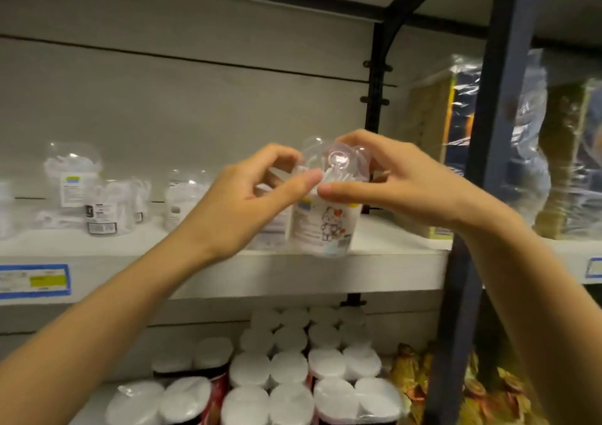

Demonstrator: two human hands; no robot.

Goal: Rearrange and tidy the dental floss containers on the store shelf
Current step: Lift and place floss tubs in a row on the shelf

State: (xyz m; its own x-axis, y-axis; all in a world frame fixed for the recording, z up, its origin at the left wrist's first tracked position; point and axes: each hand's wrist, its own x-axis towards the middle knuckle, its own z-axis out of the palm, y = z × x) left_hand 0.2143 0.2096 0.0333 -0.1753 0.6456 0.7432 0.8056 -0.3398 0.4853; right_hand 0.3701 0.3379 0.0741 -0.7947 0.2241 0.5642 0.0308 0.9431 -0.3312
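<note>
A clear dental floss container [325, 222] with a cartoon label and a domed lid hangs just above the front edge of the white shelf [391, 248]. My left hand [241, 203] pinches its upper left side with thumb and fingers. My right hand [391, 186] grips the upper right side, thumb in front and fingers curled over the lid. Further clear floss containers stand on the shelf to the left: one tall [73, 177], one with a dark label [104, 209], one nearer the middle [182, 199]. Another container is partly hidden behind my left hand.
A dark metal upright [495, 131] bounds the shelf on the right, with plastic-wrapped packs [527, 151] beyond it. Blue price tags [34, 279] sit on the shelf edge. Below, white-lidded canisters [293, 366] stand in rows beside gold snack packets [417, 379].
</note>
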